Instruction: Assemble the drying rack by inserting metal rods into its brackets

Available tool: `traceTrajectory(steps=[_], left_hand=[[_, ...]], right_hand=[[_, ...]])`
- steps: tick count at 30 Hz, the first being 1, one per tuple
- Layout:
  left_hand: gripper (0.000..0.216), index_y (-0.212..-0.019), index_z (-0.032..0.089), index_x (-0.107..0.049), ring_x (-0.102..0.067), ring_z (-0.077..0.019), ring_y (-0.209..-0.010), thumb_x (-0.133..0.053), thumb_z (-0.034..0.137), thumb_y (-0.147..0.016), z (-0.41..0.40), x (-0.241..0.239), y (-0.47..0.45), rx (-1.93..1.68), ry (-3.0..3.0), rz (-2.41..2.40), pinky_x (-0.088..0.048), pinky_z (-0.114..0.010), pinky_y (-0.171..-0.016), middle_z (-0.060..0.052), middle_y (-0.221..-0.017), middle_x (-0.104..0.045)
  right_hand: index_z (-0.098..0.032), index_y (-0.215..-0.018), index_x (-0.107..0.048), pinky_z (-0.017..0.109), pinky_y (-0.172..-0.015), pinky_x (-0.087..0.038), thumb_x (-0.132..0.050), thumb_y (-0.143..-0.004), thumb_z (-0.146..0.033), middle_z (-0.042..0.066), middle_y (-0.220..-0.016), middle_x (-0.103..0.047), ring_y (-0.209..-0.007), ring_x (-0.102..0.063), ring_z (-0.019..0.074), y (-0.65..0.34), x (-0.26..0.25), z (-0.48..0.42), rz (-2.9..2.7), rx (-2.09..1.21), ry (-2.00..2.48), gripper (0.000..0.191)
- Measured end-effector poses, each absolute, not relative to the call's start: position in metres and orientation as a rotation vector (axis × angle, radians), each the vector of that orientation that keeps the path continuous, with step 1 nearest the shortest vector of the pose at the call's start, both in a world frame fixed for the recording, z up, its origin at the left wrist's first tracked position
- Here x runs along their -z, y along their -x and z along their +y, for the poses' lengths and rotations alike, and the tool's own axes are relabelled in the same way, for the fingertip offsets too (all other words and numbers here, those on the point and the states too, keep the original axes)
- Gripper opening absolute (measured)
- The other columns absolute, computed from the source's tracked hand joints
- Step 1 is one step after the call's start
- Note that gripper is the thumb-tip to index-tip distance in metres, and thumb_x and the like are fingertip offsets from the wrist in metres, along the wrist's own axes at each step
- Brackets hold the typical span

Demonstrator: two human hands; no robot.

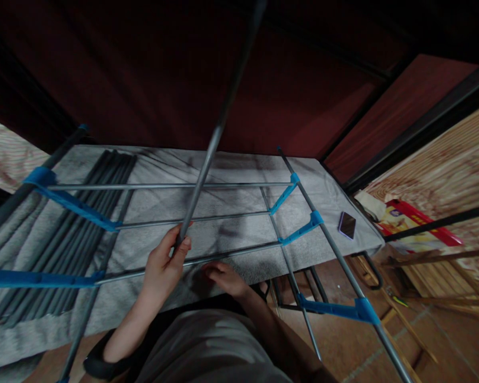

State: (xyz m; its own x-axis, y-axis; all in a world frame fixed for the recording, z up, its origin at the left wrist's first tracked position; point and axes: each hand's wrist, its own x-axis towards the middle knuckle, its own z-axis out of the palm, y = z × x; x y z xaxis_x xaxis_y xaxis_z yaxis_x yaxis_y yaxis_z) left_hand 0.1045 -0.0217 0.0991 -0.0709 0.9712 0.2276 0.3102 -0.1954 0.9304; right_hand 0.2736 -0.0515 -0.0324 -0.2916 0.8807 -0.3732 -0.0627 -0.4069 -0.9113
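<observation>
A metal rack frame (pixel 207 218) with grey rods and blue plastic joints lies across a grey cloth-covered table (pixel 239 170). My left hand (pixel 163 266) is closed around the lower end of a long grey rod (pixel 215 133) that rises steeply toward the camera. My right hand (pixel 223 276) rests low on the cloth by the frame's nearest crossbar, fingers curled; whether it holds anything I cannot make out. A bundle of loose grey rods (pixel 83 213) lies on the left part of the table under the frame.
A dark phone (pixel 347 224) lies near the table's right edge. A red and yellow box (pixel 411 221) sits on a patterned surface at right. The frame's right leg (pixel 343 271) with blue brackets overhangs the tiled floor. Dark red wall behind.
</observation>
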Motion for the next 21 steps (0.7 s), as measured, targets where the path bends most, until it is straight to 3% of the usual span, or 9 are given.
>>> traceTrajectory(steps=[4,8,15,21], left_hand=[[0.035,-0.115,0.026,-0.071,-0.059,-0.0187,-0.068,-0.066,0.047,-0.087,-0.020,-0.092,-0.101,-1.334,-1.521,1.433,-0.049,-0.028,-0.067,0.001,-0.075,-0.066],[0.030,-0.107,0.027,-0.072,-0.064,-0.0211,-0.072,-0.068,0.045,-0.084,-0.018,-0.082,-0.096,-1.352,-1.562,1.418,-0.051,-0.029,-0.070,0.001,-0.075,-0.068],[0.038,-0.113,0.023,-0.069,-0.071,-0.0210,-0.089,-0.056,0.049,-0.089,-0.021,-0.072,-0.087,-1.060,-1.703,1.669,-0.055,-0.029,-0.082,-0.003,-0.098,-0.076],[0.043,-0.116,0.023,-0.070,-0.073,-0.0226,-0.095,-0.050,0.052,-0.092,-0.022,-0.056,-0.076,-0.960,-1.845,1.730,-0.057,-0.030,-0.085,-0.006,-0.109,-0.077]], right_hand=[[-0.028,-0.091,-0.075,0.032,-0.074,-0.050,-0.068,-0.081,-0.027,0.000,-0.081,-0.070,-0.072,-0.062,0.0165,-0.279,0.031,-0.050,-1.028,-1.789,1.314,0.012],[-0.026,-0.095,-0.075,0.030,-0.072,-0.052,-0.073,-0.081,-0.039,0.001,-0.086,-0.070,-0.075,-0.063,0.0159,-0.285,0.028,-0.050,-1.018,-1.767,1.262,0.019],[-0.023,-0.095,-0.074,0.031,-0.073,-0.054,-0.077,-0.075,-0.054,0.002,-0.085,-0.070,-0.076,-0.064,0.0160,-0.290,0.026,-0.043,-1.002,-1.724,1.310,0.037],[-0.024,-0.095,-0.074,0.032,-0.076,-0.054,-0.076,-0.073,-0.064,0.003,-0.088,-0.074,-0.079,-0.066,0.0171,-0.300,0.019,-0.039,-0.954,-1.690,1.253,0.046]])
